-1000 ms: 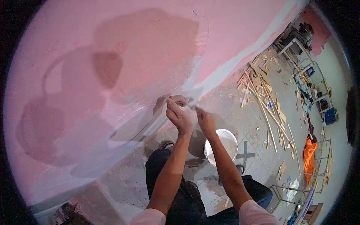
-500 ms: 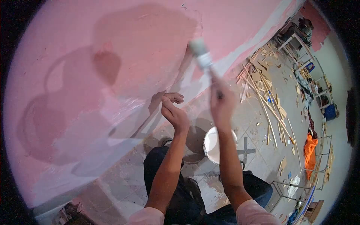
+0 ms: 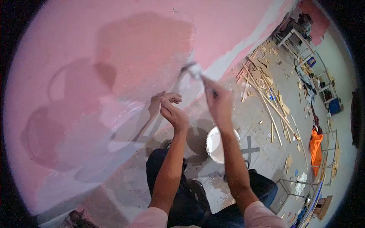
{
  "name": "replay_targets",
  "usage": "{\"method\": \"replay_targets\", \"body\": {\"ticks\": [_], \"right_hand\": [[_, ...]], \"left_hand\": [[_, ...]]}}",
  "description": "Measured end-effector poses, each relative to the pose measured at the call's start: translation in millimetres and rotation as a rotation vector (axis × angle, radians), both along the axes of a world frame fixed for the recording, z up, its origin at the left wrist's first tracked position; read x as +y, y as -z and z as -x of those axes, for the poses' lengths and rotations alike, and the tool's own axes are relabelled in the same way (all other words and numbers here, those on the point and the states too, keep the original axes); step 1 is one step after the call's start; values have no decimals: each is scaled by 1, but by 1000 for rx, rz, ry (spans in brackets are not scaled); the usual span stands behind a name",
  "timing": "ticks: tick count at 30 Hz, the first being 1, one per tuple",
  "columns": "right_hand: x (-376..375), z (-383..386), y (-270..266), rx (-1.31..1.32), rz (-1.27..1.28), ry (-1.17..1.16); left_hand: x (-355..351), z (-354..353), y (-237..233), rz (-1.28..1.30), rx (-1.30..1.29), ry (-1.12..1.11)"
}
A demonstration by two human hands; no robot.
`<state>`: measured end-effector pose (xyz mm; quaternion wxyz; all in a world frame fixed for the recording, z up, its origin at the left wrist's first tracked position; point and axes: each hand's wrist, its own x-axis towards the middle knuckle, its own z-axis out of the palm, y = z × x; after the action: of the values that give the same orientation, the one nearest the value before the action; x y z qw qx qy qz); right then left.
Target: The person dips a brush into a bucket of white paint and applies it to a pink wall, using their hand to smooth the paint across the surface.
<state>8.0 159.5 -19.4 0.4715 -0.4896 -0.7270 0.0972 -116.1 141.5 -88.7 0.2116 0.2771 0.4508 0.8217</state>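
Note:
My right hand (image 3: 219,100) is closed around the handle of a paintbrush (image 3: 195,71). Motion blurs the brush, whose head lies against the lower part of the pink wall (image 3: 152,49), where whitish paint streaks show. Lower and to the left, my left hand (image 3: 174,111) is bent at the wrist close to the wall, its fingers loosely curved with a gap to the palm and nothing visible in them. Between my knees and the wall stands a round bucket (image 3: 215,146) of white paint, partly hidden by my right forearm.
Wooden strips (image 3: 268,98) and scraps litter the tiled floor to the right. Beyond them are metal frames (image 3: 304,45), an orange cloth (image 3: 316,148) and a blue container (image 3: 334,106). A grey cross-shaped piece (image 3: 249,149) lies beside the bucket. My shadow covers much of the wall.
My right hand has swept the brush down and slightly left along the wall. My left hand keeps almost the same pose, and the view has shifted a little.

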Motion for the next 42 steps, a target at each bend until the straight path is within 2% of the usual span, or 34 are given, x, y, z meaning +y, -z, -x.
{"method": "replay_targets", "body": {"ticks": [1, 3, 5, 7, 8, 9, 10, 12, 17, 18, 21, 22, 24, 25, 29, 33, 36, 39, 40, 42], "right_hand": [[-4, 1, -26, 86, -109, -37], [-24, 3, -65, 159, 2, 7], [-28, 7, -62, 208, 24, -10], [-19, 10, -14, 241, -35, -71], [-7, 14, 30, 152, -133, -52], [-3, 23, 79, 188, -79, -27], [-3, 23, 120, 77, -92, 8], [-9, 24, 180, 118, 142, 12], [-28, -4, 294, -267, 506, 95], [-28, -6, 289, -347, 575, 98], [-11, -9, 256, -176, 444, 95], [1, -1, 222, -78, 357, 68], [26, 4, 157, -142, 201, 30], [24, -1, 133, -70, 172, 43], [-19, -44, 65, 193, 97, 104], [-77, -108, 22, 390, 66, 164], [-121, -172, -21, 453, 150, 85], [-180, -232, -68, 523, 469, 46], [-195, -246, -65, 596, 499, 78], [-233, -276, -59, 712, 579, -49]], "left_hand": [[-3, 0, -1, 11, 11, 7], [-6, -2, -4, 28, -38, 32], [-8, 0, -7, 21, -38, 20], [-11, 3, -8, 0, 18, -12], [-11, 6, -7, -18, 42, -41], [-11, 10, -7, -37, 68, -66], [-10, 11, -7, -59, 95, -89], [-14, 12, -12, -69, 114, -80], [-16, 15, -5, -48, 169, -44], [-17, 17, -4, -38, 187, -36], [-13, 20, -3, -60, 190, -19], [-16, 23, -4, -72, 190, -14], [-20, 27, -8, -77, 252, -46], [-24, 29, -9, -80, 281, -59], [-35, 41, -13, -108, 307, -59], [-54, 40, -35, -61, 286, -71], [-54, 44, -29, -76, 341, -31], [-69, 13, -48, -121, 395, 0], [-72, 2, -50, -103, 397, 26], [-81, -22, -46, -92, 402, 140]]}}
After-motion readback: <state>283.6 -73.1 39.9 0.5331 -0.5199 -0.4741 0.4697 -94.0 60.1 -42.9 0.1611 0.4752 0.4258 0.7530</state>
